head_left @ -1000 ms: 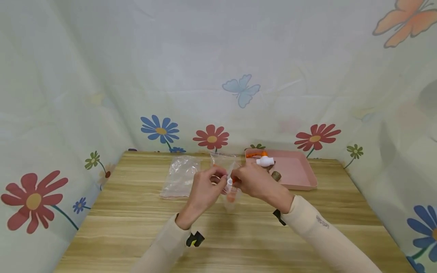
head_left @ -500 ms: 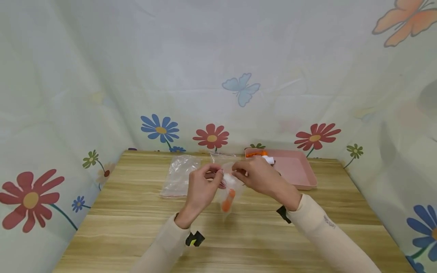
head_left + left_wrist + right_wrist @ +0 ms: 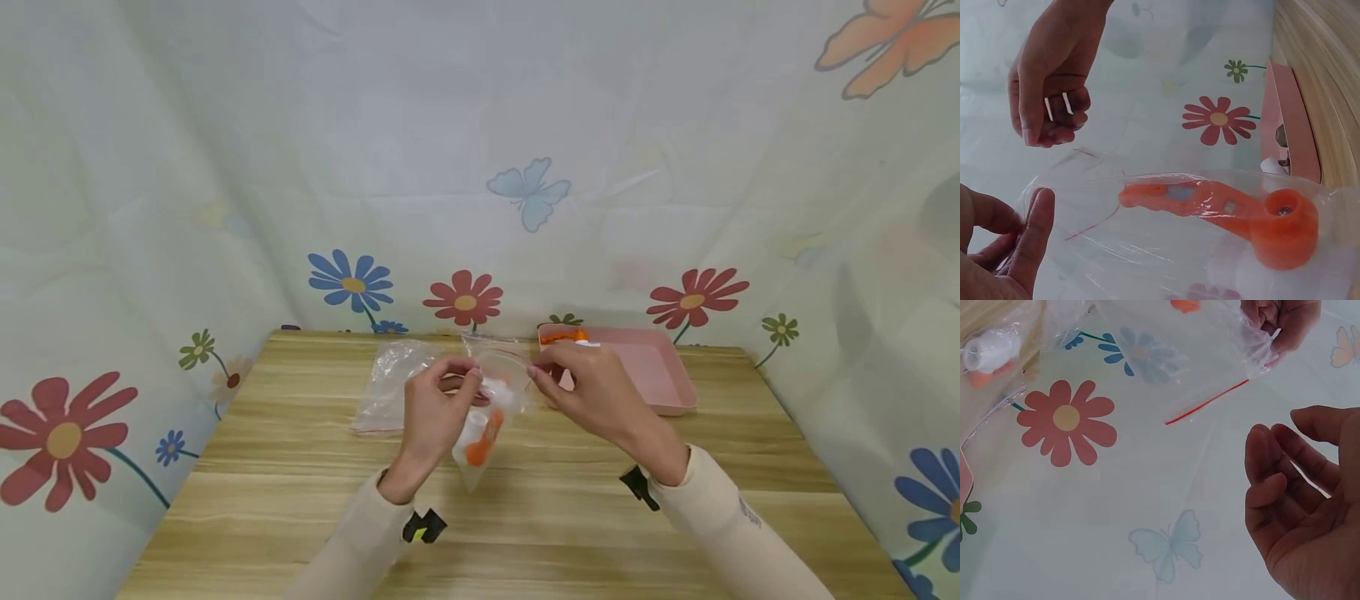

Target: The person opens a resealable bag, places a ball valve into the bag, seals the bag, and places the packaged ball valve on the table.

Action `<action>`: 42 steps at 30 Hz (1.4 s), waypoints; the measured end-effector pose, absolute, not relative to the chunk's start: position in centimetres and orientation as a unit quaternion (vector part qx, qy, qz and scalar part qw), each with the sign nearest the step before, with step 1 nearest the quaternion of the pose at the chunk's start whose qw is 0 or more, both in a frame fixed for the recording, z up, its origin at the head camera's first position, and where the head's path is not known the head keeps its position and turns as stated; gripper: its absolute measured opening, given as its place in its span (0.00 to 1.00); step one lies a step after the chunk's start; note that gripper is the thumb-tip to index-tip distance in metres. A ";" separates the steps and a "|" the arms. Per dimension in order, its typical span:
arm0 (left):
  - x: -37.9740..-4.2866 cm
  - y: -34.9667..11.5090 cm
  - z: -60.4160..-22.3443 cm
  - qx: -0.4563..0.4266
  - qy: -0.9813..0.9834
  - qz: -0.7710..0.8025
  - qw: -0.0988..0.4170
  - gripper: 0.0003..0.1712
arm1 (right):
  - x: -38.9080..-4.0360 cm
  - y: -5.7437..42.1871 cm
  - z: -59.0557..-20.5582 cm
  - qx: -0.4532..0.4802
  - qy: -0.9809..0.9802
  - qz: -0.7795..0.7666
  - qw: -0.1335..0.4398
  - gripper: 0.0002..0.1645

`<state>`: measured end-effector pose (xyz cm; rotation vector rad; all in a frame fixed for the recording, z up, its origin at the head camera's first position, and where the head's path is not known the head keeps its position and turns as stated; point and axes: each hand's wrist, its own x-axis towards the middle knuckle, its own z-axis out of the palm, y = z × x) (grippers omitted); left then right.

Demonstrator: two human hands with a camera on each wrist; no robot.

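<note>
My left hand (image 3: 438,417) pinches the upper edge of a clear zip bag (image 3: 1210,381); its thumb and fingers press the film together in the left wrist view. Inside the bag hangs a white plastic ball valve with an orange lever handle (image 3: 1285,231), low and tilted above the table. My right hand (image 3: 600,392) is apart from the bag, off its right side. Its fingers (image 3: 1263,450) bend loosely, with a gap to the thumb and nothing between. A red zip line (image 3: 1207,402) runs along the bag's mouth.
A pink tray (image 3: 678,392) at the back right holds another orange handle (image 3: 566,337), white plastic and a dark green piece (image 3: 1281,135). Behind my hands lies a second bag with a white valve (image 3: 991,353). Flat clear bags (image 3: 390,383) lie at the left on the wooden table (image 3: 300,500).
The valve has dropped from my right fingers down into the bag. My right hand has moved away to the right, while my left hand has shifted slightly left with the bag.
</note>
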<state>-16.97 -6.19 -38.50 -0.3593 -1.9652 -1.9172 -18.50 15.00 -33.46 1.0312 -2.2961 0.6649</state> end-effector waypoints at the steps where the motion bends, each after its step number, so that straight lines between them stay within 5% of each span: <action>1: -17.0 -6.3 -38.5 -0.126 -0.696 -0.681 0.188 0.04 | -18.4 15.0 -33.6 0.378 -0.852 0.246 0.267 0.03; 9: -16.8 -6.6 -38.3 -0.115 -0.694 -0.683 0.196 0.05 | -17.8 14.7 -34.6 0.334 -0.878 0.233 0.252 0.05; 19: -16.5 -6.5 -38.3 -0.133 -0.681 -0.699 0.172 0.08 | -17.9 13.7 -36.2 0.305 -0.903 0.260 0.156 0.12; 42: -15.8 -6.5 -38.0 -0.150 -0.691 -0.686 0.169 0.08 | -18.3 13.5 -36.7 0.347 -0.869 0.304 0.178 0.06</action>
